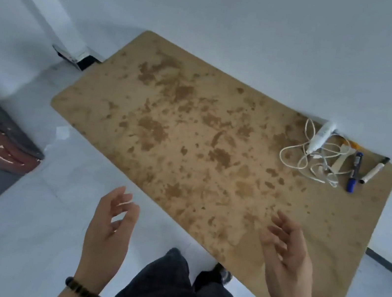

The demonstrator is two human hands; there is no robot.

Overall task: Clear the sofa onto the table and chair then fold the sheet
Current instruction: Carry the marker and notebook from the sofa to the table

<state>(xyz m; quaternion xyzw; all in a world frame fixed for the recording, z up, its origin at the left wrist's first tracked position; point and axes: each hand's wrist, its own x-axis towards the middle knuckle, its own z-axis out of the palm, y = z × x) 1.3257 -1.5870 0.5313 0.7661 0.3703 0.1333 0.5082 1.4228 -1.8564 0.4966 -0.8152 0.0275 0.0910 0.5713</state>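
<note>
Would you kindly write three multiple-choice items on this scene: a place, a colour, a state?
1. Where on the table does the white cable lie? A) near left corner B) middle C) far right end
2. The marker nearest the cable is: A) blue B) red C) green
3. The left hand and right hand are: A) holding pens B) open, empty C) gripping the cable
Answers: 1 C, it is coiled by the far right corner; 2 A, its body is blue; 3 B, fingers relaxed, nothing held.

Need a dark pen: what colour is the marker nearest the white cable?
The marker is blue; head view.
</note>
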